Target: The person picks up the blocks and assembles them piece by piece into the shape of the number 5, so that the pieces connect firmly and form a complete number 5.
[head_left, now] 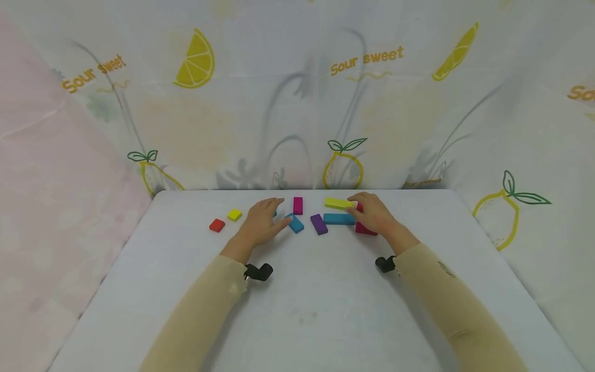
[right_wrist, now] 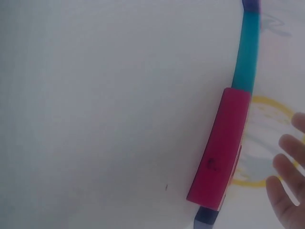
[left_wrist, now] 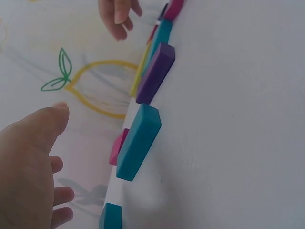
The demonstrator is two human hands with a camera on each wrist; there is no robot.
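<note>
My left hand hovers with loosely spread fingers beside a blue block. In the left wrist view that block stands apart from the thumb. Another blue block is mostly hidden behind this hand in the head view. My right hand is over the right-hand blocks, around a long yellow block, a long blue block and a crimson block. Its fingers look loose and hold nothing in the right wrist view. Between the hands lie a pink block and a purple block.
A red block and a small yellow block lie left of the left hand on the white table. A dark block shows past the crimson one. Behind the table's far edge hangs a lemon-printed cloth.
</note>
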